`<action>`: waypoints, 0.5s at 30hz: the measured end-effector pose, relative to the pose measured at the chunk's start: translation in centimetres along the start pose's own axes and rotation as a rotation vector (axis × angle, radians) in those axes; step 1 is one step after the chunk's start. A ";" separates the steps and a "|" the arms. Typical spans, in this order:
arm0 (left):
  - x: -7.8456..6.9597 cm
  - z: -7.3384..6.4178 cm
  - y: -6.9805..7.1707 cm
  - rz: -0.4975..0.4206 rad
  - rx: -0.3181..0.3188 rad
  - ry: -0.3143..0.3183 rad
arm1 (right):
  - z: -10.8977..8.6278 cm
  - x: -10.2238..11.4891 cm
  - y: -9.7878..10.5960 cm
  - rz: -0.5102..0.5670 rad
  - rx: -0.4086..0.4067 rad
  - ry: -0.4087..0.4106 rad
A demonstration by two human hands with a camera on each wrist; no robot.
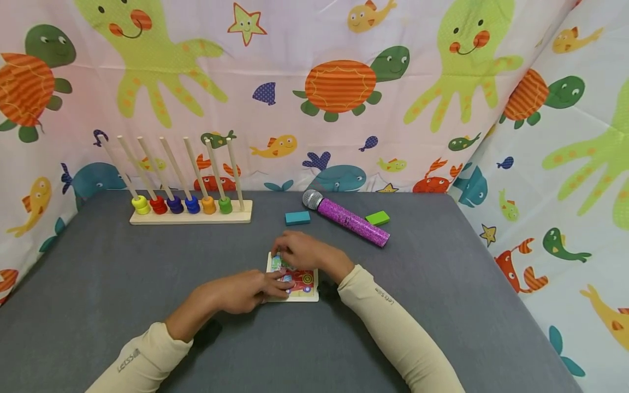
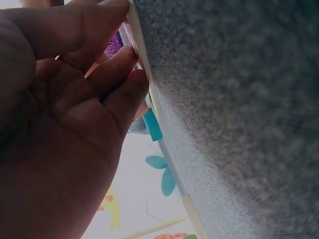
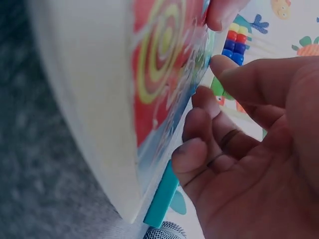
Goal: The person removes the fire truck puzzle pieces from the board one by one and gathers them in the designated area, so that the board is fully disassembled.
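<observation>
Plainly, the picture board (image 1: 304, 281) lies face-up, near edge crosswise, long axis unclear.

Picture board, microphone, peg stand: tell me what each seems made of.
Picture board: probably wood, by its thick pale edge; its printed face looks glossy, catching light. Microphone: perhaps plastic under purple glitter; silvery mesh head suggests metal. Peg stand: likely wood, pale, matte, apparently unpainted.

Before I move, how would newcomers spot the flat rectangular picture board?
On the grey table, find the bare left hand and right hand. The board lies partly beneath them. Its red artwork with yellow rings sets it apart from the blue rectangular block and green rectangular block.
</observation>
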State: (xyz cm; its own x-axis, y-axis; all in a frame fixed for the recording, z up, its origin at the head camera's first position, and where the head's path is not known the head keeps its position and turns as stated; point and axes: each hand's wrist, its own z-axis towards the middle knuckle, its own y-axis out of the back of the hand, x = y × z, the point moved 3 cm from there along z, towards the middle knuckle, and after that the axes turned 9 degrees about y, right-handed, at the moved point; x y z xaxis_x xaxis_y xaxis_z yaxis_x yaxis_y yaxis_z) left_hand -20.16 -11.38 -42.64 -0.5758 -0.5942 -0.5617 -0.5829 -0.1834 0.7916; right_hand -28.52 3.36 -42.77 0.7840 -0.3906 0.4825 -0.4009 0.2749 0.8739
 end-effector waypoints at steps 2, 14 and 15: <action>0.0 -0.1 0.1 0.000 -0.001 0.000 | 0.1 0.0 0.1 0.016 -0.003 -0.005; -0.3 -0.2 0.2 -0.013 0.007 0.032 | -0.1 -0.3 0.5 0.163 -0.023 -0.058; -0.3 -0.2 0.3 -0.015 0.006 0.032 | -0.1 -0.3 0.6 0.172 -0.032 -0.057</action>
State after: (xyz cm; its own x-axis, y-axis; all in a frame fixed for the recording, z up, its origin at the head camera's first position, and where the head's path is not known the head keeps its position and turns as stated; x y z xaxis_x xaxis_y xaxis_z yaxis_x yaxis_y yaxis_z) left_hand -20.05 -11.37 -42.23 -0.5485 -0.6160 -0.5654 -0.5950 -0.1875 0.7815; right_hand -28.93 3.74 -42.43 0.6767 -0.3844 0.6280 -0.5109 0.3690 0.7764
